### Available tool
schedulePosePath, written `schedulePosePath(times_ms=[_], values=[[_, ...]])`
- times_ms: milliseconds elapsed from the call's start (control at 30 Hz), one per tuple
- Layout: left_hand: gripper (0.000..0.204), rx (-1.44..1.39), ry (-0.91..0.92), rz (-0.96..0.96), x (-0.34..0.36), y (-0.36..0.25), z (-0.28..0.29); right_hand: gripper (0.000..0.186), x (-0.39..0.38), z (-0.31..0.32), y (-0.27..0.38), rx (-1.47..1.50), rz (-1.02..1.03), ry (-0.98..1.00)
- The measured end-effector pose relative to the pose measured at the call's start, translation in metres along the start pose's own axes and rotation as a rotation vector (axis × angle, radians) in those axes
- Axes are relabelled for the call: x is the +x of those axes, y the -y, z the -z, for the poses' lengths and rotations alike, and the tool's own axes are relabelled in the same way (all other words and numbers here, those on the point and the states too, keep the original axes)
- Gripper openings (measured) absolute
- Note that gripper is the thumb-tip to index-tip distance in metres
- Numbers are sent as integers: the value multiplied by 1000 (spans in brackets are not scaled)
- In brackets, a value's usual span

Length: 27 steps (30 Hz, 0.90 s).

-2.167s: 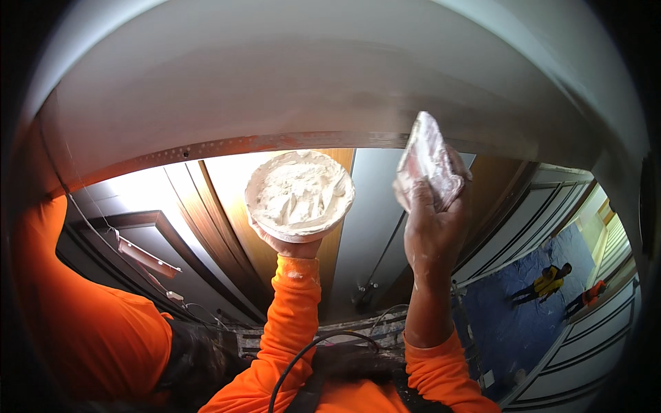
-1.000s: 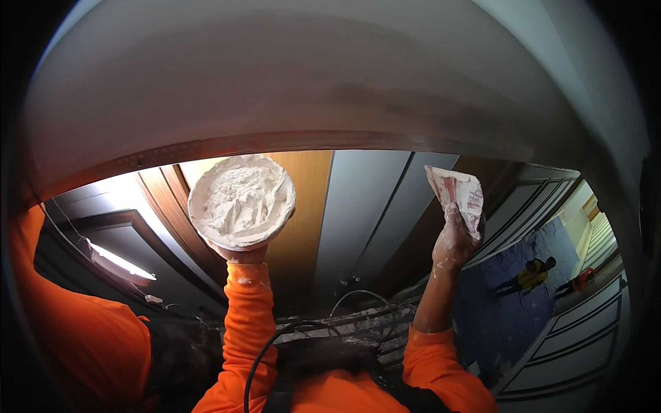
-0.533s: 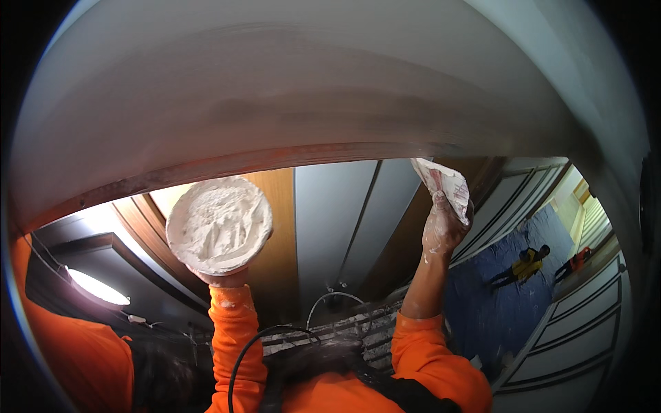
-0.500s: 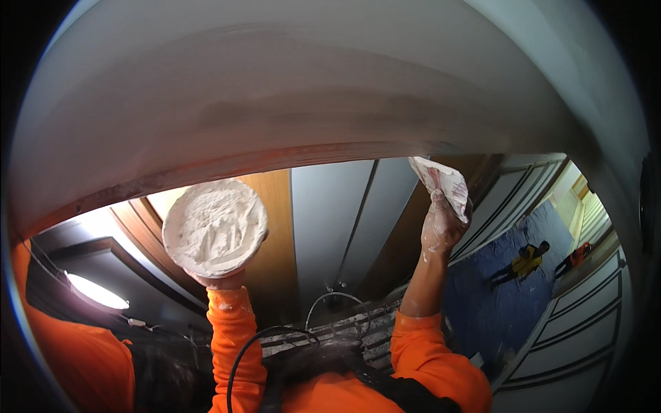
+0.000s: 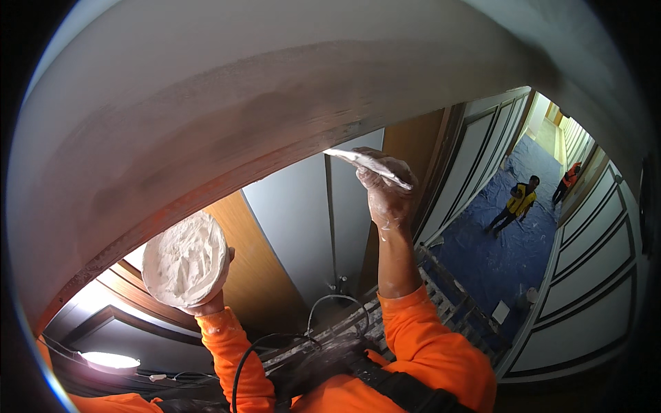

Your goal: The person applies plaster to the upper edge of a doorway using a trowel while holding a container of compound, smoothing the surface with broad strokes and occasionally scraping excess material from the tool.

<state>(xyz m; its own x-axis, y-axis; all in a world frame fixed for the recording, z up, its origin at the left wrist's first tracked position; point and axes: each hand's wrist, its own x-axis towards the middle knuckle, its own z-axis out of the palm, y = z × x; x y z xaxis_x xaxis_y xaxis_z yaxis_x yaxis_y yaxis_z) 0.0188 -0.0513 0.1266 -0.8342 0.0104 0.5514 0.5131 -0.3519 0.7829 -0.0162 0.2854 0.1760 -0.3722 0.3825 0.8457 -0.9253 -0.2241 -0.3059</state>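
While the left hand (image 5: 211,303) holds a round bowl (image 5: 220,283) of off-white paste (image 5: 184,259) between eight and nine o'clock, its grip cupped around the underside and outer wall, the right hand (image 5: 391,196), at one o'clock, has its grip pinched on a flat scraper (image 5: 372,167) coated with similar pale material. The scraper's tip lies at the lower edge of a curved overhang (image 5: 227,89); whether they touch cannot be told. Work appears partway along: smeared grey-brown patches span the overhang toward eleven o'clock, whereas reddish stretches along its lower edge, toward nine, look thinly covered. Ample paste fills the bowl. At three o'clock, a person in a yellow vest (image 5: 521,202) stands on a blue sheet (image 5: 471,275).
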Motion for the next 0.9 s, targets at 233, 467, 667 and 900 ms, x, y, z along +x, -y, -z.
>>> schedulePosePath(times_ms=[233, 467, 667, 900], values=[[85, -698, -205, -29, 0, 39, 10, 25, -21, -46, -15, -17, 170, 210], [78, -979, -166, -97, 2, 5, -9, 28, -25, -89, -14, -69, 271, 350], [75, -1002, -284, -317, -5, -4, -5, 21, -32, -145, -9, 19, 288, 300], [77, -877, -333, -324, -12, -15, 15, 33, -43, -212, -10, 7, 410, 457]])
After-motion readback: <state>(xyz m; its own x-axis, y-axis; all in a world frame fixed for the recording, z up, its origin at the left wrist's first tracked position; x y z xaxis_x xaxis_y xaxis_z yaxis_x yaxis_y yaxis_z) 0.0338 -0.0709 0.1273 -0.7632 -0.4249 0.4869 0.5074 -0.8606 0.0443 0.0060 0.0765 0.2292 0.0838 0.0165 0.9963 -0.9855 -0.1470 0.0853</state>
